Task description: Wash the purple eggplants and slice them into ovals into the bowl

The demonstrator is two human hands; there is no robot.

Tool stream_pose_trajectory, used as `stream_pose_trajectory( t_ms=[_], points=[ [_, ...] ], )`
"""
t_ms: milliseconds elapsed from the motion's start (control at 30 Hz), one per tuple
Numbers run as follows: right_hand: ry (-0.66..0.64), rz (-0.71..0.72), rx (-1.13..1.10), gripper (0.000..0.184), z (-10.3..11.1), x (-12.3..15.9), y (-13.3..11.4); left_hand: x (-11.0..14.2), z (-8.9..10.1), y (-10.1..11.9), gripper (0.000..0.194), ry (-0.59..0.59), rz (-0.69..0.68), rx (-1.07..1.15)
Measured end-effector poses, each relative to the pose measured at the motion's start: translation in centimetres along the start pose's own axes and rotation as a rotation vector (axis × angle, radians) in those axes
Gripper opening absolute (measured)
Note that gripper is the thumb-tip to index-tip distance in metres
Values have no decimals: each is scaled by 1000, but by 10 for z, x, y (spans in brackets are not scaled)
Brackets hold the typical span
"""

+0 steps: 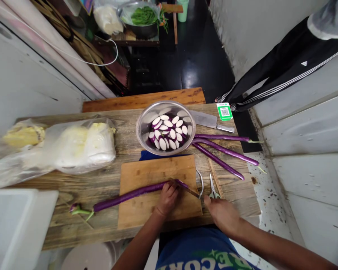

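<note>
A long purple eggplant point(129, 196) lies across the wooden cutting board point(157, 167), its left end reaching past the board's edge. My left hand point(168, 197) is closed around the eggplant near its right end. In my right hand point(224, 213) is a knife point(190, 190), its blade against the eggplant just right of my left fingers. Behind the board stands a metal bowl point(141, 131) with many white-faced oval eggplant slices point(172, 134) in it. Cut-off green stem ends point(78, 210) rest left of the board.
Several whole eggplants point(225, 148) lie right of the bowl, near a cleaver point(205, 119). Scissors point(213, 189) and chopsticks point(215, 176) are beside my right hand. Bagged cabbages point(81, 144) sit at left, by a white container point(22, 221). A person's legs point(281, 56) show at right.
</note>
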State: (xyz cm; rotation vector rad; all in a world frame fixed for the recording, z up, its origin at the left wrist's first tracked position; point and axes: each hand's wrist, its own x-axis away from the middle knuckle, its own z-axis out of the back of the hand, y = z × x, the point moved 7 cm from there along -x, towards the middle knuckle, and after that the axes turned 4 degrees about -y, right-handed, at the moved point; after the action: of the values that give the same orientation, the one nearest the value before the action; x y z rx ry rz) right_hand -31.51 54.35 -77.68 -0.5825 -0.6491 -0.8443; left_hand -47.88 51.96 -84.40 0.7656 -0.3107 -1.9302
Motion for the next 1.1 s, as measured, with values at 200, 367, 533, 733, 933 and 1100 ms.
stream_pose_trajectory(
  t_ms=[200, 367, 533, 733, 933, 1100],
  points=[
    [0, -25, -24, 15, -8, -19, 5, 4, 18, -6, 31, -27, 44, -61],
    [41, -33, -86, 15, -6, -19, 15, 20, 27, -25, 33, -11, 113, -115],
    [40, 15, -2, 19, 10, -7, 5, 19, 26, -23, 31, -21, 83, -74],
    [113, 115, 23, 24, 17, 8, -11, 22, 23, -22, 21, -10, 68, -88],
    [158, 134, 75, 19, 14, 8, -13, 25, 18, -26, 22, -45, 86, -56],
    [179, 129, 94, 19, 12, 6, -11, 22, 21, -24, 20, -28, 71, -57]
  ],
)
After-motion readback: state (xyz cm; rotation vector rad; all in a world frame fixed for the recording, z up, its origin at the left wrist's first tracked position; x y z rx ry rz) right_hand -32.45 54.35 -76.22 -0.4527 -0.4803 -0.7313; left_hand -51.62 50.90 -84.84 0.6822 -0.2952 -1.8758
